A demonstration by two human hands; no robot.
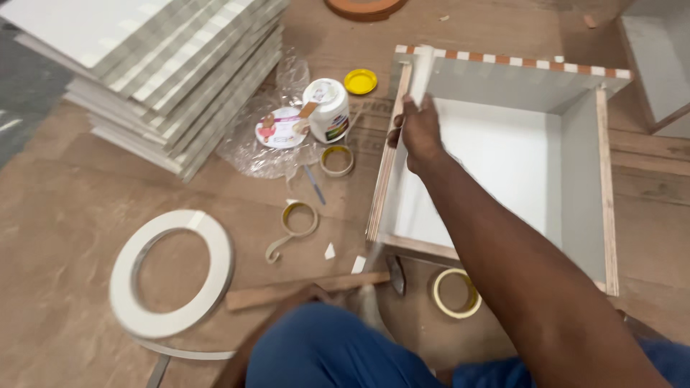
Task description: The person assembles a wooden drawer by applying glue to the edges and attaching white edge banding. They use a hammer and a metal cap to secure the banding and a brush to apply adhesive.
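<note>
We are pressing the white edge strip (420, 72) onto the left rim of the open box (503, 151) on the floor; our right hand (419, 133) pinches it. The left hand is hidden. Smoothing downward seems next.

Panel stack (165, 72) left of glue jar (327, 108), open box (503, 165) right, tape ring (172, 273) nearer.
</note>
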